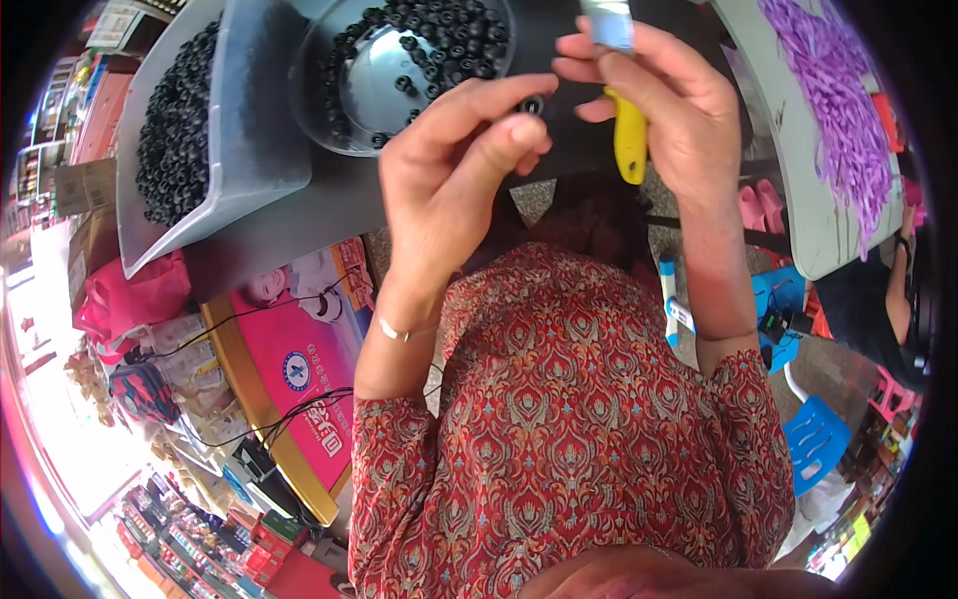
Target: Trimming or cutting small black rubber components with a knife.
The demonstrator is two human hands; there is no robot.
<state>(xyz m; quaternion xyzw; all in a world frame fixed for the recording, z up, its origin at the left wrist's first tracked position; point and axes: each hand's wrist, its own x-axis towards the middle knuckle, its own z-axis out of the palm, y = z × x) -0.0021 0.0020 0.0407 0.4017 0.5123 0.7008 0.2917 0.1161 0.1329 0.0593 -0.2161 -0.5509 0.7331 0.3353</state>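
Between the thumb and index finger of my left hand (439,175) is a small round black part (532,105) with a hole in its middle. My right hand (694,125) grips a yellow-handled blade tool (630,145), its flat, shiny metal end pointing up and away from me. The exact kind of tool is unclear. A gap separates the tool from the black part. Beyond my left hand stands a clear round tub (369,85) with many similar black parts in it. To its left, a translucent plastic bin (261,120) holds a large heap of them.
The tub and bin stand on a dark table (339,200). At right is a pale table (773,110) with purple paper strips (838,110). A blue chair (816,444), pink slippers (763,208) and a person's arm (898,290) are at right. A pink bag (135,295) lies at left.
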